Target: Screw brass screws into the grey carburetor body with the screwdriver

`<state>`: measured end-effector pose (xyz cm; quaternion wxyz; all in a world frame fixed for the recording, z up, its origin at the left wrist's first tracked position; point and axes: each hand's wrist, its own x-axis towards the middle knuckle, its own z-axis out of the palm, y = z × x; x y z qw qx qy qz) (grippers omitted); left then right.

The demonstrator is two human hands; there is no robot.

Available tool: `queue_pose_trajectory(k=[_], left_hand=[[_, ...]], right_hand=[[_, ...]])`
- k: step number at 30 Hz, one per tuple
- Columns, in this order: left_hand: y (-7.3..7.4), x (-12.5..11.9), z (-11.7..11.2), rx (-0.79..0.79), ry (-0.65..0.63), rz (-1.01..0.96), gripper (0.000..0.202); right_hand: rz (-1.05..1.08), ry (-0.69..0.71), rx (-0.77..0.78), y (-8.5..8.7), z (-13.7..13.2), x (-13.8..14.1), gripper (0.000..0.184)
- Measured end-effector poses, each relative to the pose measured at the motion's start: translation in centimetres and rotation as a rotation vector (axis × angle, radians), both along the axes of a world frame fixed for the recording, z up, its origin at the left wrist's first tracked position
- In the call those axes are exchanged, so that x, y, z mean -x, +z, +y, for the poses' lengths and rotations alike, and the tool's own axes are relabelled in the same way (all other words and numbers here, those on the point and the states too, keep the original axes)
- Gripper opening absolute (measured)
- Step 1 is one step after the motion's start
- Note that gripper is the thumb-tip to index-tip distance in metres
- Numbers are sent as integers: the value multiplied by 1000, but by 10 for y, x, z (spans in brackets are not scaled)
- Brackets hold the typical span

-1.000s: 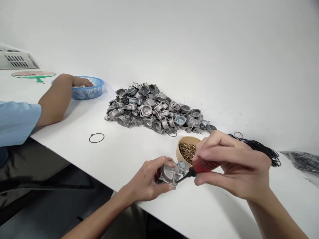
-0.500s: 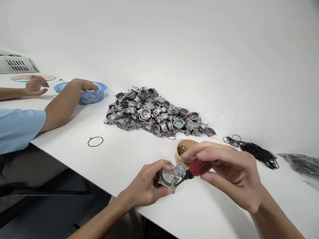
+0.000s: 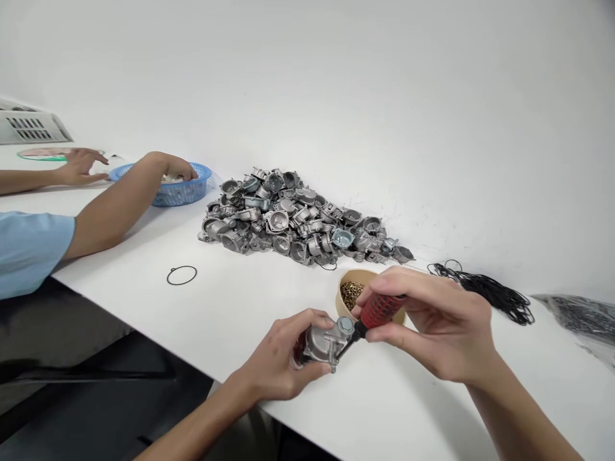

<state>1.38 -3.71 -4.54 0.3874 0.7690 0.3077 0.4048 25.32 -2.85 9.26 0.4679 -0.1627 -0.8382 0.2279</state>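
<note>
Left hand (image 3: 278, 360) clenched around small cast-metal housing (image 3: 323, 344), near table edge, centre. Right hand (image 3: 435, 323) gripping red-handled screwdriver (image 3: 372, 315), black tip touching housing's right side. Tan bowl of brass screws (image 3: 348, 291) just behind. Heap of grey metal castings (image 3: 293, 218) farther back. Black O-ring (image 3: 181, 275) alone at left. Tangle of black rings (image 3: 490, 291) at right. Co-worker's hand (image 3: 175, 168) in blue basket (image 3: 192, 190), far left.

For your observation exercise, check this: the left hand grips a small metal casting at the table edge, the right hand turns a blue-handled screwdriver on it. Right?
Not quite. The head view shows the screwdriver has a red handle, not blue. The rest holds: the left hand grips the metal casting, and the right hand holds the tool.
</note>
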Motion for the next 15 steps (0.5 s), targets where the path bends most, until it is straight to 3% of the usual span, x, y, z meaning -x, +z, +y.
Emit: queue_pose_trajectory(k=[5,11,15], left_hand=[[-4,-1,-1,-42,36,21,51],[-6,-2,-1,-72,56,5,51],[-6,-2,-2,-110,90,21,48]], right_hand=[[5,-123,-100,-5,5,3,61],[25,-80,26,-8,-4,5,62],[25,-261,-46,-6,-9,15,56]])
